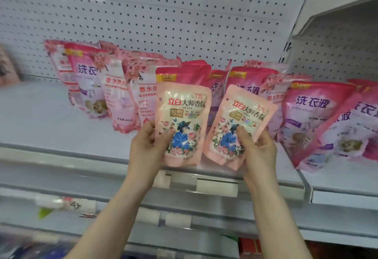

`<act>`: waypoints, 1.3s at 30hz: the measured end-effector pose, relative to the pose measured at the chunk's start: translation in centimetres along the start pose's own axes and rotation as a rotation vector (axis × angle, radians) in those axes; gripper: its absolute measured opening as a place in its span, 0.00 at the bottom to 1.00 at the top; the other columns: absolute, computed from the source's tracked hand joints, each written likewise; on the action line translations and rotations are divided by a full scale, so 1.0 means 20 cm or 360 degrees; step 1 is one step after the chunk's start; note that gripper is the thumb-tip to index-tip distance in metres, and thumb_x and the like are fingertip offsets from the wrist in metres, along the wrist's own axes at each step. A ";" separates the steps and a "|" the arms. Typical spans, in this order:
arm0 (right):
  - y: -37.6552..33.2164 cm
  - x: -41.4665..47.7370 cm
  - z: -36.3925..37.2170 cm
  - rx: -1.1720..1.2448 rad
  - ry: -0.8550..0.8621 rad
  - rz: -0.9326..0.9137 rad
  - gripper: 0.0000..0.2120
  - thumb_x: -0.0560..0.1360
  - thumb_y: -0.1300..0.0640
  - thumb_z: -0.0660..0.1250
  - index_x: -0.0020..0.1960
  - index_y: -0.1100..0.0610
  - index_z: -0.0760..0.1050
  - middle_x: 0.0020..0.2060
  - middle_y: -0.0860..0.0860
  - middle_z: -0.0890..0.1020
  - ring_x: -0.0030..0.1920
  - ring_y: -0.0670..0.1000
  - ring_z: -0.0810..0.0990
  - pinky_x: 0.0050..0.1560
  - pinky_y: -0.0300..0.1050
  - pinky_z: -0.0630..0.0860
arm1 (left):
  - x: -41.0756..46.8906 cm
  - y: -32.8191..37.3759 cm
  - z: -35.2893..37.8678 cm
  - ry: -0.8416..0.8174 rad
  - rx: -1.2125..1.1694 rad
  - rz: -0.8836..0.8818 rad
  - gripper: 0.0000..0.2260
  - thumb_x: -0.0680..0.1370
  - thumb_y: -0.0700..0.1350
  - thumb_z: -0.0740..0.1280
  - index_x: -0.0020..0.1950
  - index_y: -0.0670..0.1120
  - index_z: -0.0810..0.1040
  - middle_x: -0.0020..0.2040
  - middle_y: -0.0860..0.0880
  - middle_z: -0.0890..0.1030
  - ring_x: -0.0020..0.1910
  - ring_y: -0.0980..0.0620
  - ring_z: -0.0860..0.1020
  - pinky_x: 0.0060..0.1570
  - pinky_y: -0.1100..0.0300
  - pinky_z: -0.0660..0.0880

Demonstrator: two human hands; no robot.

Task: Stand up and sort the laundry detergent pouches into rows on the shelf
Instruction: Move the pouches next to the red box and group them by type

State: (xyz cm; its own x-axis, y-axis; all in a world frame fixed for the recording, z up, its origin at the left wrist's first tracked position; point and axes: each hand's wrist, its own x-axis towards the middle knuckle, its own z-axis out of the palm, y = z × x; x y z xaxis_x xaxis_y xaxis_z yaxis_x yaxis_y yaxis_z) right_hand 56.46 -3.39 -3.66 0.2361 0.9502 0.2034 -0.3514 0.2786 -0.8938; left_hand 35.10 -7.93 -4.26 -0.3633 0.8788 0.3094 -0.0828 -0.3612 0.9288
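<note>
My left hand (147,146) grips a pale pink floral pouch (183,113) by its lower left edge, holding it upright. Another pale pink floral pouch (243,115), tilted a little to the right, is held by my right hand (256,148) at its lower right corner. Both pouches hang just above the front of the white shelf (51,115). Behind them several pink and magenta detergent pouches (131,95) stand or lean in a loose line. More magenta pouches (315,115) lean to the right of my hands.
A white pegboard wall (163,13) backs the shelf. The shelf's left part is bare. A price rail with labels (216,185) runs along the shelf front. A second shelf unit (337,43) adjoins at the right. Lower shelves with blurred goods lie below.
</note>
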 end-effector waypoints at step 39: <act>0.74 -0.54 2.50 -0.0523 -0.0879 -0.0163 0.08 0.77 0.59 0.70 0.55 0.51 0.78 0.50 0.48 0.86 0.48 0.47 0.86 0.48 0.53 0.84 | 0.63 0.43 -2.41 0.0612 0.0194 0.0049 0.10 0.80 0.38 0.64 0.61 0.41 0.74 0.54 0.44 0.84 0.49 0.47 0.84 0.41 0.52 0.83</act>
State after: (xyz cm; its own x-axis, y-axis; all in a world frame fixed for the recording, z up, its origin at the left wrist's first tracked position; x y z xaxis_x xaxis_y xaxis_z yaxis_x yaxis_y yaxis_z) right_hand 3.39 -2.58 0.81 -0.2774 0.8774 0.3914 -0.0358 0.3976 -0.9168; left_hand -14.90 -14.92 -2.20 -0.6867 0.6789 0.2600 0.0357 -0.3257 0.9448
